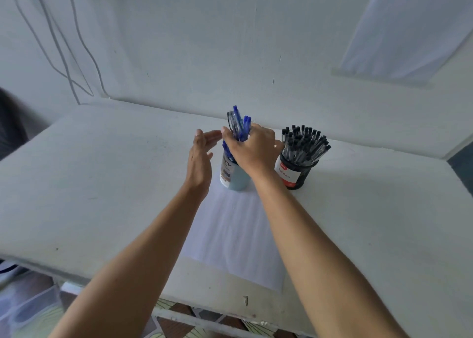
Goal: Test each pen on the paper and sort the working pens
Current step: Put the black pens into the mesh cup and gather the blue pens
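Left hand (200, 160) open, fingers straight, held on edge just left of the right hand (252, 149), gripping nothing. Right hand grips a bunch of blue pens (240, 124) above the light blue cup (234, 176). Paper sheet (235, 235) lies below both hands. Right of it: black cup (297, 174) packed with black pens (304, 143).

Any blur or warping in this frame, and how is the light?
Head view: the left hand is motion-smeared at its fingertips, as are the blue ballpoint pens gripped by the right hand; edges of the white table bow from the wide lens; light soft, shadows faint.
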`<state>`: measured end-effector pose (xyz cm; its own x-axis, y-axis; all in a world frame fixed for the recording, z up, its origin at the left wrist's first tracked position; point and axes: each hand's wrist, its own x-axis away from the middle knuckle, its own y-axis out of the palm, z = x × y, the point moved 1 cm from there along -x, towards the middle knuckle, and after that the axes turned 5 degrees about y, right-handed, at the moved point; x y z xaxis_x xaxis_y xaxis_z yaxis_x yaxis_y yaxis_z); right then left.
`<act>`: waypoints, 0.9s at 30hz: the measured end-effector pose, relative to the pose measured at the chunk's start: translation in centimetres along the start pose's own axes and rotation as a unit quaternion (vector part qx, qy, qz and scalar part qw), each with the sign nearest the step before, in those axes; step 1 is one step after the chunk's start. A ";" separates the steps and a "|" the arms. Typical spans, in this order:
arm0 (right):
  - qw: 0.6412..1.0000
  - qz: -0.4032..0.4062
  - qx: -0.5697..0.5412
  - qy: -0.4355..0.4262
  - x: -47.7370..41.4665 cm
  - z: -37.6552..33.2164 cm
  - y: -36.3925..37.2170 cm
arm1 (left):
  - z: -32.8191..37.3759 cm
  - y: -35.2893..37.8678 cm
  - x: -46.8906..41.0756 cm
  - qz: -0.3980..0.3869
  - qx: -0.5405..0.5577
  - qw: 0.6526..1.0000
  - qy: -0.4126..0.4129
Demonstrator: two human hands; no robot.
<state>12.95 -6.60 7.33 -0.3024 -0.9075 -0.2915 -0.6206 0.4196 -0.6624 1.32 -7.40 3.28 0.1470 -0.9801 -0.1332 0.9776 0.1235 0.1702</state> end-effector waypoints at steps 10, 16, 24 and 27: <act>0.972 -0.045 -0.232 0.007 1.2 0.5 -0.1 | -1.1 0.5 0.4 -0.040 0.058 0.997 0.013; 0.979 -0.038 -0.191 -0.066 1.1 0.9 1.1 | -1.3 0.4 1.1 -0.133 0.079 0.987 0.036; 0.975 -0.034 -0.206 -0.075 1.6 3.1 0.2 | -3.3 -0.7 1.4 -0.178 -0.147 0.970 0.082; 0.969 0.090 -0.198 -0.119 3.2 4.7 -0.9 | -3.6 -0.4 1.2 -0.136 -0.208 0.967 0.062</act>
<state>15.96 -10.02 3.76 -0.2858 -0.7782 -0.5593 -0.8160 0.5036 -0.2837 1.61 -8.04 -0.51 -0.1326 -0.9622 -0.2379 0.9550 -0.0597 -0.2906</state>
